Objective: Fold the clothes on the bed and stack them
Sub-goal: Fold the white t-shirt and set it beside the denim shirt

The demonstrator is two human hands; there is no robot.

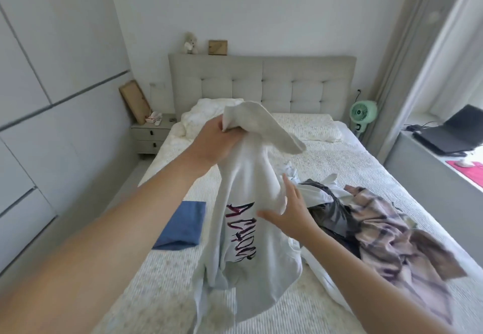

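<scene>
Your left hand is up over the bed, fingers curled tight round a bunched top part of the white shirt, which hangs down from that grip w/ its lower end reaching the bedspread near you. Dark red & black lettering runs sideways on the shirt's front. Your right hand is beside the hanging cloth at mid-height, fingers straight & spread, thumb out, fingertips against the fabric, gripping nothing. On the bed left of the shirt lies a folded blue garment, flat, apart from the rest. To the right sits the unfolded pile: a plaid shirt in pinkish & dark checks, crumpled, over/against a grey garment & some white cloth; can't tell how many pieces. Rumpled white duvet at the headboard end. Nightstand left of bed, green fan right, laptop on the sill-side desk.
</scene>
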